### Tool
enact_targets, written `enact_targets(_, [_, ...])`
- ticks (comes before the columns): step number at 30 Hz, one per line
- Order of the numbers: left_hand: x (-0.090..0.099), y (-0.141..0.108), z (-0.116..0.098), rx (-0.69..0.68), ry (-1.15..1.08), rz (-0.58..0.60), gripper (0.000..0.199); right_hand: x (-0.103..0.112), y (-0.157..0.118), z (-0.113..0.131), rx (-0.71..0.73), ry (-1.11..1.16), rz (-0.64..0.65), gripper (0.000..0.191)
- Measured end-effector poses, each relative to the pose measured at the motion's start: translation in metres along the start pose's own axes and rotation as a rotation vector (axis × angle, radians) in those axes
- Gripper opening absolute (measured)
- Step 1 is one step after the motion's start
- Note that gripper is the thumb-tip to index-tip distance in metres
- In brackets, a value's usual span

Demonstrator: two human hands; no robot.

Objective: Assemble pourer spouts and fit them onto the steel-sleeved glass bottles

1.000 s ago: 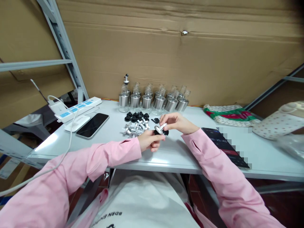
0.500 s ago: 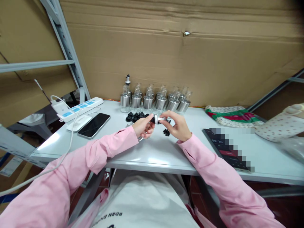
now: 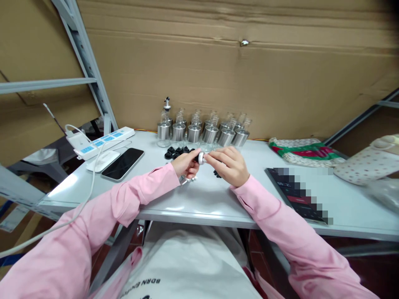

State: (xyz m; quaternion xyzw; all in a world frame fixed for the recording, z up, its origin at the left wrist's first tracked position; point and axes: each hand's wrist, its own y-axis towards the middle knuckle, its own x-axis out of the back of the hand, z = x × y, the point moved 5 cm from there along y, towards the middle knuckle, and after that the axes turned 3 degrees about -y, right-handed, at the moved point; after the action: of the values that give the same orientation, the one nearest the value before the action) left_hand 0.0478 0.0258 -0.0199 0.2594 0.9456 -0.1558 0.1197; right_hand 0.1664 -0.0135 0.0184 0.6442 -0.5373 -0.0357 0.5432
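The spout (image 3: 201,158) bridges both hands above the table (image 3: 212,205), between its front edge and the bottles (image 3: 194,133), its long axis roughly parallel to that edge. The left hand (image 3: 186,163) curls closed around the black end; the right hand (image 3: 230,167) has its fingertips drawn together on the metal end. Neither is nearer.

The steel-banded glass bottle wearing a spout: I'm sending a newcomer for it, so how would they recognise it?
Face the big brown cardboard sheet behind the white table. Before it stand two rows of glass bottles; the wanted bottle is the back row's leftmost, partly hidden. It alone wears a silver-and-black spout; its neighbours' necks are bare.
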Motion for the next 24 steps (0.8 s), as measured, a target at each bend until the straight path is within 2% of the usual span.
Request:
enact_targets(7, [0.0022, 0.0074, 0.0011, -0.065, 0.016, -0.012, 0.042, 0.0018, 0.0038, -0.0004, -0.051, -0.064, 0.006, 0.014])
enact_targets(11, [0.0024, 0.0085, 0.0016, -0.156, 0.06, 0.01, 0.04, 0.0027, 0.003, 0.0011, -0.044, -0.115, -0.016, 0.012])
enact_targets(16, [0.0008, 0.0029, -0.0009, -0.245, 0.121, 0.046, 0.034, 0.0027, 0.0036, 0.0009, -0.066, -0.055, 0.009, 0.013])
enact_targets(21, [-0.0026, -0.0001, -0.0039, -0.304, 0.186, 0.096, 0.031, 0.0056, 0.0047, 0.0046, -0.044, -0.113, -0.013, 0.012])
enact_targets(24, [-0.0033, -0.0003, -0.0049, -0.388, 0.278, 0.134, 0.033, 0.0055, 0.0049, 0.0068, -0.071, -0.03, -0.019, 0.015])
